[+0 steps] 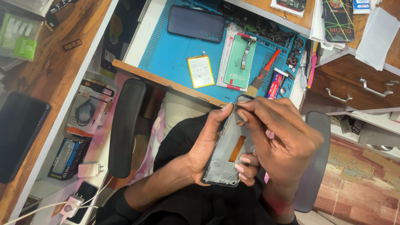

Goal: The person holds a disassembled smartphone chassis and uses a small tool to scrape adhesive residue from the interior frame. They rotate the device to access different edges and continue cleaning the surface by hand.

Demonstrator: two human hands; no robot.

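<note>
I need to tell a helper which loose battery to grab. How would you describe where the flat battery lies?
Start at the blue work mat on the desk ahead of the hands. Near its front edge lies the battery, beside a pale green phone panel. It alone is a flat white rectangle with a yellow border.

So the phone frame (231, 152) sits near, over the lap, left hand (206, 146) on its left side, right hand (283, 141) on its right. Farther off on the bench is a mat (171, 54): battery (200, 71) on it, phone (196, 23) behind that, scraper (262, 73) off right. Chair arm (125, 125) on the left.
</note>
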